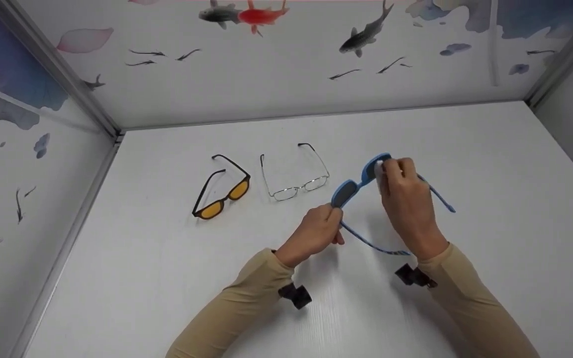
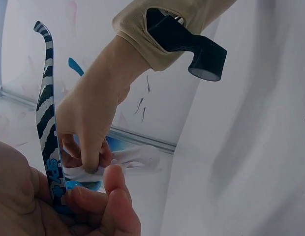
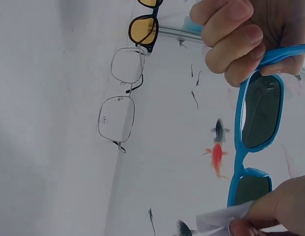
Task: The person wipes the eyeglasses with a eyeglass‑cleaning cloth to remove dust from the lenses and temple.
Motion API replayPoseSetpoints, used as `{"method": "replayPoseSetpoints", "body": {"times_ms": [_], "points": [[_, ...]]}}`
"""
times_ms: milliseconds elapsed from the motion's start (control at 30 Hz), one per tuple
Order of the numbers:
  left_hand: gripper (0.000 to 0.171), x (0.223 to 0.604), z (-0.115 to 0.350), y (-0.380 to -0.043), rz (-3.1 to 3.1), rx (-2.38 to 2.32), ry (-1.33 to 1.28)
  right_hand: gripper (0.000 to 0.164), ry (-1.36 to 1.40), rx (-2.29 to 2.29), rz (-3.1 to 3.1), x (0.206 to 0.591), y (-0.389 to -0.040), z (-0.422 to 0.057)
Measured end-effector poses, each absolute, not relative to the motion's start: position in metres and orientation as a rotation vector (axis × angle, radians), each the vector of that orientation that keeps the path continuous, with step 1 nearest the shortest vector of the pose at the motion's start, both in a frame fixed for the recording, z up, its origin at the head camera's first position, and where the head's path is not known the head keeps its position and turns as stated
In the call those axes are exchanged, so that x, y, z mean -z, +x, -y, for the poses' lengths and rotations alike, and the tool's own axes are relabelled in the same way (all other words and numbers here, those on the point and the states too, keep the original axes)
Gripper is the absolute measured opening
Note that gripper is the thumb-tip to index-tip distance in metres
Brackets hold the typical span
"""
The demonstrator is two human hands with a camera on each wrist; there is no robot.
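Note:
Blue-framed sunglasses [image 1: 344, 193] with dark lenses are held up above the table, both temples unfolded. My left hand [image 1: 316, 230] pinches the frame at its left corner, beside the hinge. In the left wrist view the near temple [image 2: 46, 110] shows a black-and-white zebra pattern on its inner side. At the other lens, my right hand [image 1: 408, 206] pinches a thin white cloth [image 3: 224, 218] against it. That lens is partly covered by the fingers and cloth; the lens [image 3: 263, 112] nearer my left hand is in plain view.
Black-framed glasses with yellow lenses [image 1: 211, 210] lie unfolded on the white table [image 1: 132, 278]. Beside them are thin metal-framed clear glasses [image 1: 285, 194], also unfolded. Walls printed with fish [image 1: 366, 37] enclose the table's back and sides. A black wrist camera [image 1: 296, 296] sits on each sleeve.

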State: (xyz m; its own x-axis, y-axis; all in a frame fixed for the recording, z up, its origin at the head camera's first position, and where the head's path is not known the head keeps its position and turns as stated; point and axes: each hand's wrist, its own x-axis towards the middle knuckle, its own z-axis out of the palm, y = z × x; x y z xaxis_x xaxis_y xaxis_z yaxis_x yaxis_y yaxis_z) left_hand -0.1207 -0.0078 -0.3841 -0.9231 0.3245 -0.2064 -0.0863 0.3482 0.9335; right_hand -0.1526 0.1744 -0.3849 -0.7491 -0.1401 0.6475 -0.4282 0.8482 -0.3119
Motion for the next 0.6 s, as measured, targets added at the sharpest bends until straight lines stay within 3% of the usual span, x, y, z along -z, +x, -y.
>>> {"method": "replayPoseSetpoints", "body": {"times_ms": [367,600], "points": [[0.019,0.386,0.030,-0.134,-1.936,-1.927,0.233,0.029,0.884,-0.636,2.374,0.410,-0.151,-0.191],[0.018,0.389,0.043,-0.143,-1.995,-1.938,0.211,0.031,0.860,-0.678,2.480,0.420,-0.151,-0.222]]}}
